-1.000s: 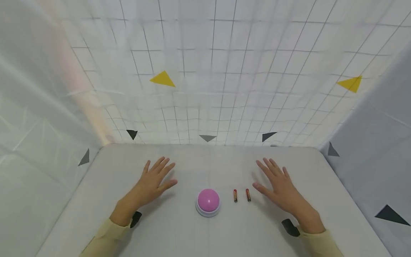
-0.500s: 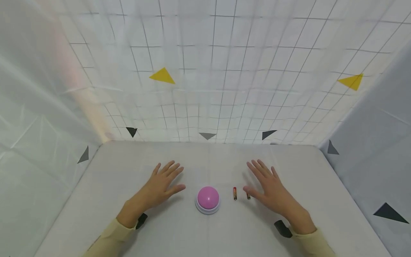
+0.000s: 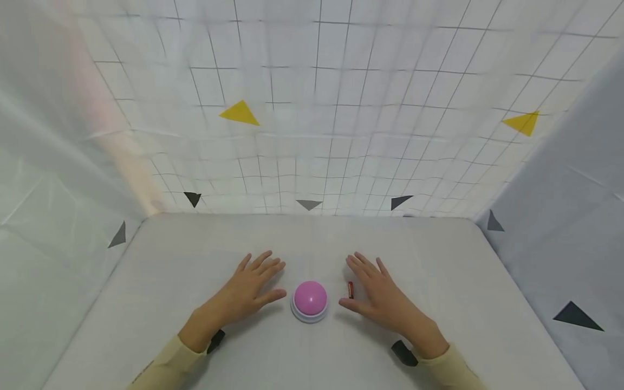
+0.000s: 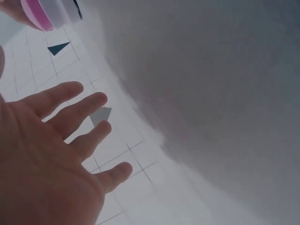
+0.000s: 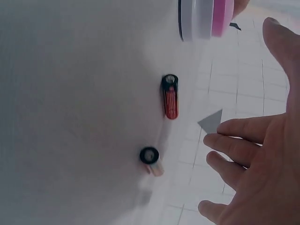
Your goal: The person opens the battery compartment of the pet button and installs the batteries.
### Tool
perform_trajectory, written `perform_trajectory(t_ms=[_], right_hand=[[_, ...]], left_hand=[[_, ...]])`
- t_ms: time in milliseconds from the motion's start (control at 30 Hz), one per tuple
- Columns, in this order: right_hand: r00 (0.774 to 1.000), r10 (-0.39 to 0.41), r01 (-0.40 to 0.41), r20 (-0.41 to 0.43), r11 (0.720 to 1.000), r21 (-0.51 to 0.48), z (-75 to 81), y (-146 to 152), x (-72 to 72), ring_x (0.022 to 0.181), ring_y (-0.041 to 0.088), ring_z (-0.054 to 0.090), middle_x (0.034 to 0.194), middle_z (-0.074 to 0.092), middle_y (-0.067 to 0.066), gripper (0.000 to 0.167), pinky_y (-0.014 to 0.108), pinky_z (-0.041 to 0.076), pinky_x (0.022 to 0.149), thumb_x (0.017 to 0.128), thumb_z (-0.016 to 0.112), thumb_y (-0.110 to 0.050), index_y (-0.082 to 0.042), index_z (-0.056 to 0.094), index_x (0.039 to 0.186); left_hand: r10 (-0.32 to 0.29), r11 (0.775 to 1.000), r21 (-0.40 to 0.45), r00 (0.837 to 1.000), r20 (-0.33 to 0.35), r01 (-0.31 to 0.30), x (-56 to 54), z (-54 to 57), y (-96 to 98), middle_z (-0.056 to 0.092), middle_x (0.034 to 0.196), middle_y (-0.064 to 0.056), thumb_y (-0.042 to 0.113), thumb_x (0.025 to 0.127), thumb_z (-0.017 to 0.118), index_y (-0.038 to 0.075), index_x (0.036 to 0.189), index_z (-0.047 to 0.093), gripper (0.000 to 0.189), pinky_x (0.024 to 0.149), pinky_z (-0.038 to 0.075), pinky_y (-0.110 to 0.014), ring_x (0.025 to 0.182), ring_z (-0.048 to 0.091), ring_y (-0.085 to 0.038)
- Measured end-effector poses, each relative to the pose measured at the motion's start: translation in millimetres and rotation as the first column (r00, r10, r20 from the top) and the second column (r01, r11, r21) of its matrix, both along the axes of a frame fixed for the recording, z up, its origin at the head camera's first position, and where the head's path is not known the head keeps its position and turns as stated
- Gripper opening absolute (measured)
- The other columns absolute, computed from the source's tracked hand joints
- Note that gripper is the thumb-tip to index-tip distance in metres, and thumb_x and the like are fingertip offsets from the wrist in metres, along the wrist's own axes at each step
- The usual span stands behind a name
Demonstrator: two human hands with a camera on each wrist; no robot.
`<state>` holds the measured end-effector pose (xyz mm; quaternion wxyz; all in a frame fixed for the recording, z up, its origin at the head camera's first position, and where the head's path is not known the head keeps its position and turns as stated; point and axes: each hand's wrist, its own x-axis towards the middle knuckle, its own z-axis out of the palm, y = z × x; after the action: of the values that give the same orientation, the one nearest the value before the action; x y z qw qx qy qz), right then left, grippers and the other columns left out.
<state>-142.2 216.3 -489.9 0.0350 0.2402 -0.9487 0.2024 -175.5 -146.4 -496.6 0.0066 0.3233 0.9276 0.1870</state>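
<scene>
A round pink dome on a white base [image 3: 310,299], like a push button, stands on the table between the two hands. To its left, my left hand [image 3: 246,292] hovers with fingers spread, its thumb tip close to the base but apart from it. My right hand [image 3: 382,298] is held over the batteries with straight fingers and holds nothing. In the head view one red-and-black battery [image 3: 350,290] shows between that hand's thumb and forefinger; the other is hidden beneath the hand. The right wrist view shows both, a nearer battery [image 5: 151,159] and a farther battery [image 5: 170,98], lying on the table.
The white table [image 3: 312,357] is bounded by a gridded sheet [image 3: 312,124] at the back and pale sheets at both sides. Yellow, black and grey triangles mark these sheets. A black wrist camera [image 3: 404,353] sits below the right wrist, and another black camera [image 3: 216,342] below the left.
Both hands have moved inward toward the pink dome, the right one farther, passing over the batteries and covering one in the head view. The head view has shifted slightly.
</scene>
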Motion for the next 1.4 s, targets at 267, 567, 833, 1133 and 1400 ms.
perform_trajectory(t_ms=[267,567,833,1133,1400], right_hand=[[0.999,0.040,-0.040,-0.007,0.999,0.002,-3.6,-11.8,5.7,0.158,0.033,0.034,0.165,0.046,0.013,0.095,0.069,0.018,0.126,0.092,0.070,-0.067,-0.005,0.043,0.159],[0.997,0.063,-0.062,0.036,0.998,-0.029,-8.9,-25.2,8.6,0.155,0.039,0.038,0.162,0.049,0.014,0.091,0.068,0.026,0.124,0.091,0.076,-0.060,-0.007,0.045,0.159],[0.997,0.072,-0.072,-0.011,0.996,-0.046,-15.0,-40.7,15.8,0.147,0.049,0.046,0.154,0.057,0.013,0.080,0.078,0.036,0.111,0.089,0.084,-0.045,-0.007,0.053,0.153],[0.983,0.165,-0.167,-0.076,0.986,-0.021,-15.4,-49.7,14.3,0.138,0.028,0.059,0.143,0.066,0.011,0.072,0.058,0.033,0.124,0.089,0.086,-0.036,-0.002,0.058,0.145],[0.992,0.129,-0.129,-0.014,0.992,0.002,-16.1,-56.4,14.0,0.139,0.026,0.058,0.146,0.064,0.011,0.079,0.050,0.036,0.124,0.088,0.086,-0.042,-0.004,0.054,0.149]], left_hand=[[-0.048,0.999,0.001,0.997,0.057,0.048,6.3,2.5,10.1,0.051,0.161,-0.007,0.067,0.104,0.049,0.015,0.158,0.049,0.074,0.127,0.014,-0.069,0.161,0.027,-0.035],[-0.068,0.997,-0.024,0.995,0.080,0.070,10.2,0.5,17.8,0.051,0.162,-0.006,0.069,0.103,0.048,0.017,0.158,0.048,0.075,0.127,0.016,-0.068,0.160,0.029,-0.034],[-0.114,0.993,-0.015,0.990,0.085,0.116,17.6,2.1,23.6,0.056,0.158,-0.004,0.066,0.103,0.052,0.015,0.155,0.051,0.074,0.127,0.019,-0.068,0.159,0.032,-0.034],[-0.129,0.990,-0.042,0.987,0.094,0.133,22.1,1.2,28.4,0.055,0.158,-0.005,0.075,0.100,0.048,0.015,0.155,0.049,0.082,0.127,0.022,-0.066,0.159,0.033,-0.031],[-0.122,0.991,-0.046,0.989,0.083,0.126,24.6,1.0,30.6,0.054,0.159,-0.009,0.076,0.099,0.050,0.012,0.155,0.050,0.085,0.127,0.024,-0.063,0.157,0.036,-0.031]])
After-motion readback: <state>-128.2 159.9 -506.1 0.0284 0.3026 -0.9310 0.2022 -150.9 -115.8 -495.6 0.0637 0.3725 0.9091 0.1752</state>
